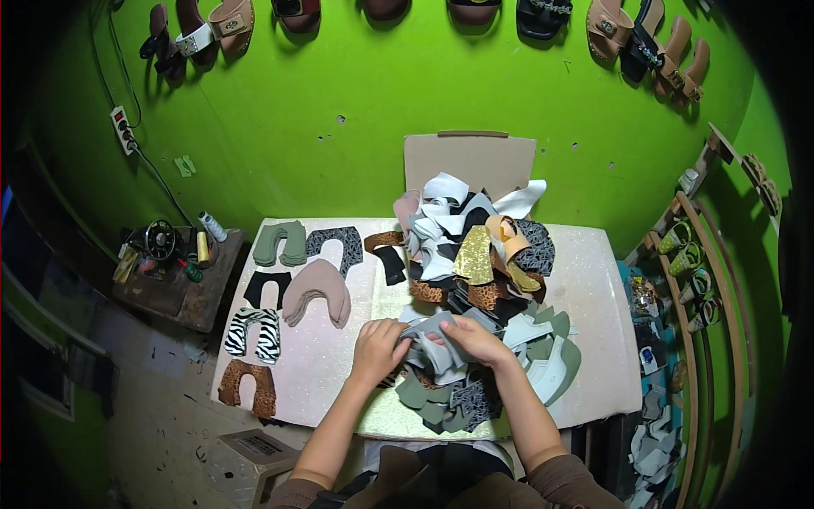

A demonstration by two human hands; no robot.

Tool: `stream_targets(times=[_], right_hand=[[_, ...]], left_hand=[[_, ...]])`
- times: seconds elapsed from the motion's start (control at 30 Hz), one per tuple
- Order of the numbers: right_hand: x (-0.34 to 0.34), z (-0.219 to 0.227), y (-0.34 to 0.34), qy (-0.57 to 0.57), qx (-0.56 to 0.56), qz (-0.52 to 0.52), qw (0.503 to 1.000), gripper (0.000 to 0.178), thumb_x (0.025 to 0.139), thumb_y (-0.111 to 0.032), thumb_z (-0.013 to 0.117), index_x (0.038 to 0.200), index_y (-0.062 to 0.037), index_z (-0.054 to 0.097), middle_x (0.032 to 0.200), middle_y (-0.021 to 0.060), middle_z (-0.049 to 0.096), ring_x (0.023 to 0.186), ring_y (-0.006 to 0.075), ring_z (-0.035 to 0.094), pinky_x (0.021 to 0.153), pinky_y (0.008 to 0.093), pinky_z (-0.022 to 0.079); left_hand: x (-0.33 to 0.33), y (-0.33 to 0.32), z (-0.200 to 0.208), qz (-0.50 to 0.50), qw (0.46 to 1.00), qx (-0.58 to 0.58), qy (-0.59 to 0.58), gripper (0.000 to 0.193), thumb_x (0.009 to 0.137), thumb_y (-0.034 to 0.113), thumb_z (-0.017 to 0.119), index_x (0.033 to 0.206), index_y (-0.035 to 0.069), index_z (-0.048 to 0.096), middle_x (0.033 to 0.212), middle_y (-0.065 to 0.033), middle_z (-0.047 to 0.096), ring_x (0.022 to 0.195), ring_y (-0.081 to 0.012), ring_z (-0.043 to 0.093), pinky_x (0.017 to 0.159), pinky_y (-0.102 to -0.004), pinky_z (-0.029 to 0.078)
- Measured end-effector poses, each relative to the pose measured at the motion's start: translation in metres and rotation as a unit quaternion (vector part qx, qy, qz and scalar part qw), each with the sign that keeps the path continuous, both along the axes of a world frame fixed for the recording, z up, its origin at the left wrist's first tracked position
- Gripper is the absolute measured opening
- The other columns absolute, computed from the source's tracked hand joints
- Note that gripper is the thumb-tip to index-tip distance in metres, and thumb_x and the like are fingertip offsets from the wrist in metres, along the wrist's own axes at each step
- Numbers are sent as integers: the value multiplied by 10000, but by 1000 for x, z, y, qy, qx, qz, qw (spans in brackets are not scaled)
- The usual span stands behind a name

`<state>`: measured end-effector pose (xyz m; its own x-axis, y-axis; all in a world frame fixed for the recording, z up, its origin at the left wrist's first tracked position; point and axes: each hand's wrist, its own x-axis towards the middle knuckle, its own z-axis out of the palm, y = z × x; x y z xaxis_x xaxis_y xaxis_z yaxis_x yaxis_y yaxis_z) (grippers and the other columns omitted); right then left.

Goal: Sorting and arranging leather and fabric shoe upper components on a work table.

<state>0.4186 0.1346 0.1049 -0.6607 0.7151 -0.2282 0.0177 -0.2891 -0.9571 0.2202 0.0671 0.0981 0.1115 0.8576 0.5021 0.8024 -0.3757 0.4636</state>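
My left hand (378,349) and my right hand (477,340) both grip grey sandal-strap pieces (442,358) between thumb and fingers, just over the front of the table. Beneath and beside them lie loose strap pieces in dark green (415,395), dark pattern (476,400) and pale grey-white (548,371). A tall mixed heap rises behind, with a gold piece (473,256) and white pieces (437,259). On the left, separate U-shaped groups lie flat: green (280,243), black-and-grey pattern (347,244), black (273,282), pink (318,289), zebra-striped (267,333) and brown leopard (233,390).
A cardboard panel (466,157) leans on the green wall behind the heap. Sandals (231,24) hang along the wall's top. A sewing machine (159,240) stands on a small table at left. At right is a wooden rack (710,322) with sandals; below left, a cardboard box (246,467).
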Motion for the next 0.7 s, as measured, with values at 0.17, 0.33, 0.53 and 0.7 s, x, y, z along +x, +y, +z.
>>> stream_targets(times=[0.17,0.33,0.53,0.7], right_hand=[[-17,-11,0,-252,278,-149,915,254,910,-150,430,1071,-1,556,950,112,609,865,233,571,812,339,432],[-63,-16,-30,-277,447,-320,788,308,806,-30,450,1102,2,526,1108,202,509,1060,359,456,918,412,357],[-127,-20,-65,-226,414,-96,877,458,746,-97,522,1189,1,463,1181,206,487,1097,360,464,940,396,357],[-149,-28,-72,-234,253,-163,925,209,797,-90,537,992,-98,613,776,161,621,715,315,613,649,372,472]], left_hand=[[-40,-5,-9,-9,996,-80,-27,201,706,61,566,906,71,580,816,-90,578,772,-281,575,691,-376,450],[-66,-10,-7,-24,996,-83,29,227,728,79,534,953,72,564,815,-106,595,771,-292,588,671,-384,465],[-86,-10,5,6,969,-248,-7,296,751,167,527,1031,73,512,754,-166,624,682,-353,608,614,-432,478],[-121,-17,-9,-14,951,-297,-83,288,762,189,591,1015,71,517,782,-167,623,733,-338,620,647,-381,484]])
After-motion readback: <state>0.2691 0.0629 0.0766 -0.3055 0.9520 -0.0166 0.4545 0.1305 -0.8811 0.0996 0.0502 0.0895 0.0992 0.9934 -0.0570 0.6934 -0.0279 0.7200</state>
